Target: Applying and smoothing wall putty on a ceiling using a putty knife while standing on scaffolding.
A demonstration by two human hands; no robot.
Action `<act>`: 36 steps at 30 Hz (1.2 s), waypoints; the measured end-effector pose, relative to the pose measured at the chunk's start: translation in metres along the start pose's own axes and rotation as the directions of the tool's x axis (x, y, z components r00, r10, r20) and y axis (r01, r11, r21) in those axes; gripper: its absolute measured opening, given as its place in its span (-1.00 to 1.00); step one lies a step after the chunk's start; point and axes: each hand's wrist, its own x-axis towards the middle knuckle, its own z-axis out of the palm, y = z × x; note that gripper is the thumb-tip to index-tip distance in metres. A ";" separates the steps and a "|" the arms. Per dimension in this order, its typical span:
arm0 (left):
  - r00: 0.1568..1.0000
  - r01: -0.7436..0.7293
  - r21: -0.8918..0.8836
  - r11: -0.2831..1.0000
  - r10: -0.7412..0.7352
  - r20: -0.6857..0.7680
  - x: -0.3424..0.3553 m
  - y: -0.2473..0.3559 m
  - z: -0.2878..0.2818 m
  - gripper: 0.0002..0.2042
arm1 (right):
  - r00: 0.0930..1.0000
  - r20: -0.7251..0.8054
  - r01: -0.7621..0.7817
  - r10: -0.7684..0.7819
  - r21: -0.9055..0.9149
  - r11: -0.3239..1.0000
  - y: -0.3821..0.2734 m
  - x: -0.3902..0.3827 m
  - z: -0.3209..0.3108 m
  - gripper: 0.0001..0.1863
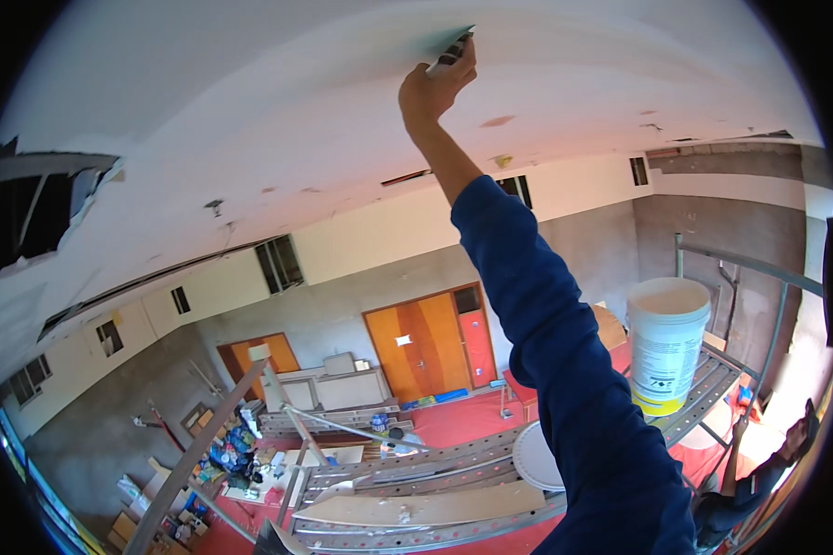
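My right hand is raised overhead on an outstretched arm in a dark blue sleeve. Its fingers are closed round the handle of a putty knife, whose thin blade lies at the white ceiling. Around the blade the ceiling surface looks smooth, with a faint greenish-grey sheen. Nothing of my left hand shows. Below my arm, a white bucket with a yellow base stands on the perforated metal scaffold planks. A round white lid lies on the planks, partly behind my sleeve.
Scaffold rails rise at left, with another guardrail at right. A long beige strip lies along the planks. The ceiling has a ragged opening at left. Far below are wooden doors, piled materials and another person.
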 end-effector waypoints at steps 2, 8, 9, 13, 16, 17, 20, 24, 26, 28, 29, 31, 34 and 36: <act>1.000 -0.021 0.015 1.000 0.021 -0.018 -0.008 0.008 -0.029 -0.61 | 1.000 -0.015 0.001 0.000 0.010 1.000 -0.013 -0.033 0.027 -0.31; 0.995 -0.052 -0.024 0.998 0.050 -0.083 -0.022 0.019 -0.035 -0.60 | 0.995 0.072 -0.078 0.072 0.078 0.994 -0.071 -0.127 0.077 -0.24; 0.996 -0.048 -0.028 0.998 0.045 -0.082 -0.021 0.019 -0.026 -0.60 | 0.995 0.076 -0.075 0.070 0.077 0.994 -0.075 -0.132 0.078 -0.24; 0.999 -0.054 -0.116 0.992 0.054 -0.002 -0.010 0.029 0.017 -0.60 | 0.937 0.339 -0.152 0.081 0.188 0.970 -0.081 -0.145 0.054 -0.29; 0.939 -0.263 -0.255 0.931 0.308 0.156 0.018 0.029 0.100 -0.68 | 0.730 0.675 -0.426 0.105 0.329 0.843 -0.077 -0.168 -0.001 -0.35; 0.976 -0.123 -0.310 0.943 0.172 0.137 0.049 0.018 0.086 -0.72 | 0.652 0.749 -0.525 0.115 0.337 0.782 -0.069 -0.170 -0.039 -0.39; 0.825 -0.404 -0.223 0.887 0.459 0.330 0.085 -0.001 0.156 -0.81 | 0.425 0.865 -0.641 0.267 0.079 0.764 -0.100 -0.157 -0.136 -0.45; 0.864 0.217 -0.417 0.883 0.025 0.503 0.115 0.000 0.232 -0.76 | 0.234 0.928 -0.624 0.290 -0.086 0.777 -0.119 -0.157 -0.217 -0.43; 0.797 0.248 -0.410 0.878 0.056 0.601 0.114 -0.011 0.263 -0.76 | 0.214 0.959 -0.551 0.188 -0.041 0.834 -0.114 -0.151 -0.242 -0.43; 0.797 0.249 -0.373 0.894 0.030 0.604 0.114 -0.029 0.285 -0.77 | 0.196 0.976 -0.455 0.090 0.009 0.891 -0.100 -0.137 -0.261 -0.42; 0.783 0.253 -0.334 0.908 0.010 0.622 0.115 -0.044 0.301 -0.77 | 0.170 0.982 -0.361 0.075 -0.009 0.932 -0.083 -0.129 -0.274 -0.43; 0.766 -0.087 -0.239 0.967 0.218 0.604 0.106 -0.080 0.304 -0.78 | 0.045 0.985 -0.350 0.166 -0.140 0.926 -0.036 -0.121 -0.311 -0.44; 0.751 0.272 -0.300 0.914 -0.007 0.660 0.098 -0.072 0.304 -0.69 | -0.048 0.987 0.042 0.156 -0.154 0.987 0.018 -0.098 -0.338 -0.53; 0.787 0.234 -0.283 0.930 -0.011 0.617 0.105 -0.081 0.290 -0.70 | 0.324 0.881 -0.002 0.344 -0.364 0.932 0.077 -0.044 -0.336 -0.56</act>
